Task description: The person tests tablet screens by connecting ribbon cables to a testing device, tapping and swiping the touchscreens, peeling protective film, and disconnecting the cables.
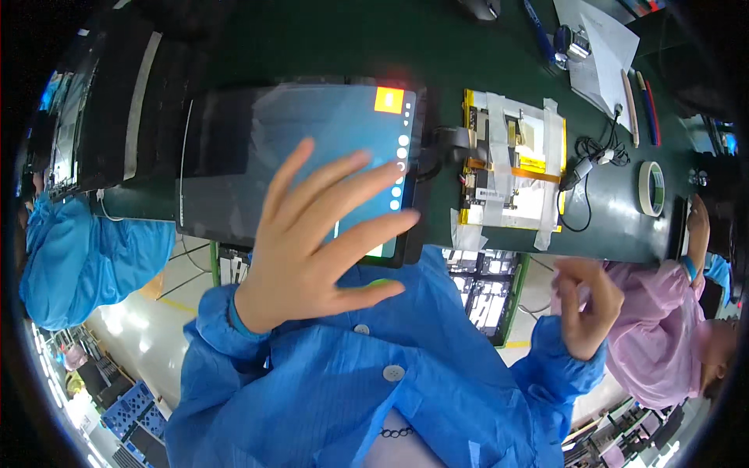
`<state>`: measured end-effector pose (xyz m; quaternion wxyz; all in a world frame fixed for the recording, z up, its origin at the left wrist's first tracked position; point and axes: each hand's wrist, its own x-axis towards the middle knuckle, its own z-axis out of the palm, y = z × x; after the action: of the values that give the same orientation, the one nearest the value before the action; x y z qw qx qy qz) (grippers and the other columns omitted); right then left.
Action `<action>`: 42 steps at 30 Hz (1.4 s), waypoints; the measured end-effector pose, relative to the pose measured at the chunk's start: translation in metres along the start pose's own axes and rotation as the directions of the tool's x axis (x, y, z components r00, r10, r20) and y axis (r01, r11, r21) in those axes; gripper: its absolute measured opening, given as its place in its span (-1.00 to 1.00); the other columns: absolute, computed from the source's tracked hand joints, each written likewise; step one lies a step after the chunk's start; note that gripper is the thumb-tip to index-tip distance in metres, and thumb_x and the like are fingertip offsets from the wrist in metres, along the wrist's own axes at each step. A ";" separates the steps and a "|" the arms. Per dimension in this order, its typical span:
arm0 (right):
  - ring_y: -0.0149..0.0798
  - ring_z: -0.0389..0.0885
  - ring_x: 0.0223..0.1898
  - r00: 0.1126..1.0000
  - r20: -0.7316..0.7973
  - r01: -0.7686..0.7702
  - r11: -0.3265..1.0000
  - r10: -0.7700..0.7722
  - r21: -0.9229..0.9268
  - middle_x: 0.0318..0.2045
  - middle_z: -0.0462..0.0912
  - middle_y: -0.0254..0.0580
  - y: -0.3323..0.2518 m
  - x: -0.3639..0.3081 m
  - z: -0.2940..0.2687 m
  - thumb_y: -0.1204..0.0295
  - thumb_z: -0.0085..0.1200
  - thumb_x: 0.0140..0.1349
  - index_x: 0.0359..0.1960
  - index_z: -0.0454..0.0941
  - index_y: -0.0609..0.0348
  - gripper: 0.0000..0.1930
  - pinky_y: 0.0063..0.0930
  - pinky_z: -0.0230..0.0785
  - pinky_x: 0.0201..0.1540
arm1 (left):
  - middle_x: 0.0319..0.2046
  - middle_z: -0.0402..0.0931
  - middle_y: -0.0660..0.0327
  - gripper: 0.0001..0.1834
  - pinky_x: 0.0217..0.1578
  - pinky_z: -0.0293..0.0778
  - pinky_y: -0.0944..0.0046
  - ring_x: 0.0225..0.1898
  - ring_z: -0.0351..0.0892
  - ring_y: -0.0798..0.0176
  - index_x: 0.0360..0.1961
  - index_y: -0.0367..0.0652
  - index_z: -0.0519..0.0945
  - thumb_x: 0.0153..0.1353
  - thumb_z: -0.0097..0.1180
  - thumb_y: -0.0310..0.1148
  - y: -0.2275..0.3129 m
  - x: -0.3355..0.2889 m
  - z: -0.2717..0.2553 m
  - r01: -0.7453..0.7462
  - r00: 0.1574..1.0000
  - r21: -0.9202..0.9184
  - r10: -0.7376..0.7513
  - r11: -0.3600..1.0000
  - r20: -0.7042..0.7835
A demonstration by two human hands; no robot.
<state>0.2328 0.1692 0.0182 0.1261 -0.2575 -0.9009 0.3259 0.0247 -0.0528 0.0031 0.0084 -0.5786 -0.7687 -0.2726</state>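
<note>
A tablet-like display panel [226, 148] lies on the dark green table, its right part lit blue with white round icons and an orange square, its left part darker. My left hand [304, 234] is spread over the lit part, fingers apart, holding nothing; whether the fingertips touch the glass I cannot tell. From the panel's right side a black flat cable [449, 142] runs to a taped-down assembly [511, 183] with a circuit board, clear tape strips and an orange ribbon. My right hand [589, 304] hangs off the front edge, fingers loosely bent and apart, nothing visible in them.
Right of the assembly lie a tangled black cable [601, 152], a tape roll [651, 189], pencils [647, 109] and white papers [601, 62]. Dark panels [109, 101] stand at the left. People in blue [94, 257] and pink [655, 335] sit on either side.
</note>
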 end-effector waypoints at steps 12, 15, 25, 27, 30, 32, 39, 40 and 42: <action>-0.12 0.40 -0.20 0.658 0.392 0.658 0.744 -0.643 0.115 -0.29 0.44 -0.18 -0.002 0.141 0.057 0.69 0.01 -0.08 -0.42 0.59 0.11 -0.78 -0.30 0.28 -0.13 | 0.04 0.45 0.09 -0.66 0.16 0.19 -0.09 0.07 0.41 0.03 -0.21 -0.03 0.62 -0.04 0.19 -0.18 0.003 -0.029 -0.033 0.091 0.987 -0.007 -0.091 0.996 -0.132; -0.11 0.37 -0.19 0.621 0.394 0.681 0.715 -0.678 0.158 -0.27 0.42 -0.19 -0.002 0.153 0.060 0.67 0.01 -0.08 -0.47 0.55 0.10 -0.83 -0.31 0.24 -0.11 | 0.05 0.42 0.06 -0.60 0.15 0.20 -0.11 0.07 0.40 -0.01 -0.14 -0.08 0.59 -0.09 0.22 -0.27 0.003 -0.001 -0.056 0.070 0.989 0.005 -0.069 0.998 -0.133; 0.01 0.41 -0.23 0.696 0.168 0.690 0.715 -0.698 0.111 -0.36 0.44 -0.10 -0.004 0.150 0.065 0.67 -0.05 -0.07 -0.50 0.45 0.19 -0.89 -0.22 0.28 -0.18 | -0.16 0.45 0.11 -0.64 0.08 0.25 0.08 -0.04 0.41 0.02 -0.23 -0.17 0.54 -0.13 0.22 -0.34 -0.009 0.090 0.003 -0.250 0.963 0.058 0.241 0.967 0.124; 0.04 0.44 -0.26 0.757 0.132 0.642 0.766 -0.640 0.032 -0.40 0.43 -0.07 0.000 0.129 0.055 0.69 -0.05 -0.07 -0.47 0.45 0.22 -0.87 -0.20 0.30 -0.22 | -0.22 0.45 0.14 -0.68 0.04 0.27 0.10 -0.09 0.42 0.07 -0.28 -0.16 0.54 -0.15 0.22 -0.38 -0.014 0.096 0.025 -0.326 0.936 0.053 0.314 0.944 0.161; 0.00 0.47 -0.18 0.859 0.140 0.486 0.871 -0.492 0.078 -0.32 0.48 -0.09 0.019 0.094 0.049 0.71 -0.03 -0.09 -0.36 0.52 0.19 -0.76 -0.21 0.33 -0.12 | -0.36 0.44 0.24 -0.84 0.04 0.28 0.14 -0.18 0.45 0.19 -0.49 -0.11 0.51 -0.16 0.20 -0.40 -0.013 0.105 0.048 -0.491 0.871 0.136 0.483 0.861 0.086; -0.01 0.48 -0.17 0.835 0.077 0.542 0.839 -0.544 0.052 -0.28 0.48 -0.10 0.023 0.084 0.051 0.70 -0.02 -0.09 -0.32 0.54 0.16 -0.73 -0.22 0.33 -0.09 | -0.39 0.45 0.26 -0.87 0.07 0.28 0.13 -0.20 0.45 0.21 -0.51 -0.11 0.52 -0.15 0.19 -0.40 -0.014 0.111 0.053 -0.549 0.836 0.180 0.542 0.816 0.087; -0.05 0.47 -0.15 0.766 0.011 0.641 0.761 -0.643 -0.099 -0.19 0.49 -0.15 0.030 0.075 0.057 0.66 0.01 -0.10 -0.22 0.58 0.08 -0.65 -0.26 0.34 -0.05 | -0.44 0.47 0.27 -0.96 0.15 0.24 0.09 -0.23 0.48 0.25 -0.54 -0.10 0.55 -0.05 0.10 -0.40 -0.012 0.116 0.056 -0.653 0.730 0.380 0.678 0.655 0.085; -0.06 0.47 -0.14 0.767 0.017 0.639 0.763 -0.641 -0.100 -0.19 0.49 -0.15 0.030 0.075 0.057 0.66 0.02 -0.09 -0.22 0.58 0.07 -0.65 -0.26 0.34 -0.05 | -0.43 0.48 0.26 -0.96 0.15 0.24 0.08 -0.23 0.48 0.23 -0.52 -0.09 0.56 -0.05 0.11 -0.40 -0.012 0.116 0.057 -0.638 0.735 0.398 0.675 0.659 0.062; -0.06 0.47 -0.14 0.762 0.027 0.646 0.757 -0.647 -0.095 -0.19 0.49 -0.16 0.029 0.073 0.056 0.65 0.02 -0.09 -0.21 0.58 0.07 -0.65 -0.26 0.33 -0.05 | -0.42 0.50 0.27 -0.94 0.13 0.24 0.07 -0.23 0.48 0.22 -0.48 -0.07 0.57 -0.04 0.12 -0.39 -0.018 0.113 0.058 -0.522 0.834 0.285 0.551 0.804 -0.025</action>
<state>0.1607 0.1988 -0.0385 0.2213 0.0620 -0.9489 0.2163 -0.0113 0.0685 -0.0165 0.2039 -0.7503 -0.6015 -0.1837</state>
